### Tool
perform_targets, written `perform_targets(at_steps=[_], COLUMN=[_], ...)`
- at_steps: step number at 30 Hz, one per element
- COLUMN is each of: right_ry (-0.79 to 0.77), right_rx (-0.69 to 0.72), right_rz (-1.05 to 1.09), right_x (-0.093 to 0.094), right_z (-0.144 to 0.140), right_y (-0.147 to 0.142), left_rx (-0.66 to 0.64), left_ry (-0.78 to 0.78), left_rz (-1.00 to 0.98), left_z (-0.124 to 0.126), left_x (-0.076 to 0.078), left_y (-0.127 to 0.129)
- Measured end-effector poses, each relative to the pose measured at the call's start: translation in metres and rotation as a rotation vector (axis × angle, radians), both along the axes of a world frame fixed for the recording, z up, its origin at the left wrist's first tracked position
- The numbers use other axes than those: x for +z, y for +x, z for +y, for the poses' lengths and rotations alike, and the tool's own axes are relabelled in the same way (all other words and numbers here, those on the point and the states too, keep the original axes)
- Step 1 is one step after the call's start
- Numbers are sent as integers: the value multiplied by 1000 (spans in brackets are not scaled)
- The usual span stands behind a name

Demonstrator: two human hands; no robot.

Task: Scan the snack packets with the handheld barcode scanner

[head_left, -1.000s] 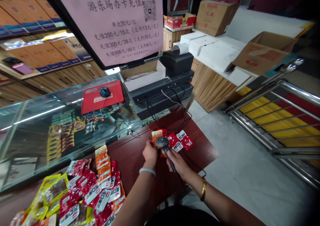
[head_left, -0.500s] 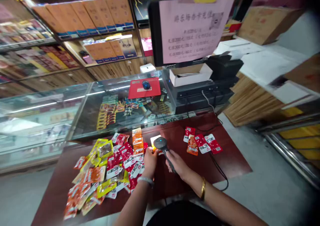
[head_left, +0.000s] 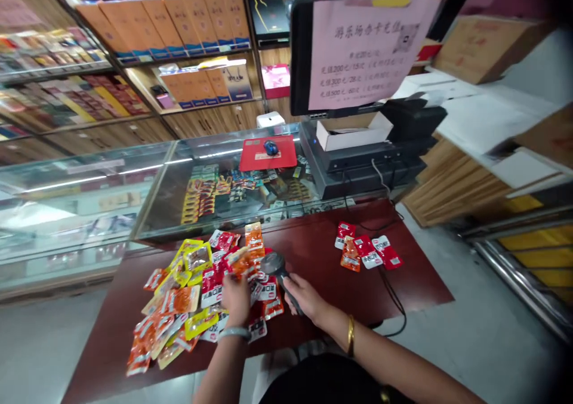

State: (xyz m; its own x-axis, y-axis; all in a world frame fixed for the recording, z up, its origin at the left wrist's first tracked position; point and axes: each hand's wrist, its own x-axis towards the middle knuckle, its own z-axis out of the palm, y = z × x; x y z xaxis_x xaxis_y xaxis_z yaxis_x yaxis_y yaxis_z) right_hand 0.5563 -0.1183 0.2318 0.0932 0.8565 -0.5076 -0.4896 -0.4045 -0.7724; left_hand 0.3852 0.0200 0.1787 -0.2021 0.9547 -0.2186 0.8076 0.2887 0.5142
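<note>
My right hand (head_left: 305,298) is wrapped round the handle of a dark handheld barcode scanner (head_left: 274,265), whose head points left toward the packets. Above the heap, my left hand (head_left: 236,299) pinches an orange snack packet (head_left: 242,263), slightly blurred. Around and below that hand lies a loose heap of small sealed packets: red-and-white packets (head_left: 211,287), yellow packets (head_left: 201,322) and orange packets (head_left: 139,347). Apart from these, to the right of the scanner, a small group of red and orange packets (head_left: 351,255) lies on the dark red tabletop (head_left: 308,243).
Behind the table stands a glass display counter (head_left: 156,213) with a red mouse pad (head_left: 286,153) and blue mouse (head_left: 271,147). A monitor with a pink notice (head_left: 367,52) rises above a white box (head_left: 353,134). A black cable (head_left: 396,299) hangs at the right.
My left hand has moved left from under the scanner to over the heap, with an orange packet in it. The scanner has shifted slightly left, and its bright light no longer shows.
</note>
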Motion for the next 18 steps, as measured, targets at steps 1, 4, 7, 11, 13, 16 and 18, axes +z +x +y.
perform_targets(at_steps=[1, 4, 7, 11, 13, 16, 18], right_ry=[-8, -33, -61, -100, -118, -137, -148], right_rx=[-17, -76, -145, -244, -294, -363, -403], right_rz=[-4, -15, -25, -31, -31, -31, -32], right_x=[-1, -4, -8, -16, -17, -16, -14], right_z=[-4, -17, -33, -58, -71, -91, -102], right_y=[5, 24, 47, 82, 100, 126, 142], left_rx=[20, -7, -129, -308, -426, -610, -701], left_ry=[30, 149, 223, 311, 300, 158, 41], left_rz=[82, 196, 193, 192, 174, 148, 154], left_z=[3, 2, -12, -36, -48, -64, -75], left_x=[2, 6, 8, 9, 9, 5, 0], left_y=[1, 20, 65, 139, 176, 227, 257])
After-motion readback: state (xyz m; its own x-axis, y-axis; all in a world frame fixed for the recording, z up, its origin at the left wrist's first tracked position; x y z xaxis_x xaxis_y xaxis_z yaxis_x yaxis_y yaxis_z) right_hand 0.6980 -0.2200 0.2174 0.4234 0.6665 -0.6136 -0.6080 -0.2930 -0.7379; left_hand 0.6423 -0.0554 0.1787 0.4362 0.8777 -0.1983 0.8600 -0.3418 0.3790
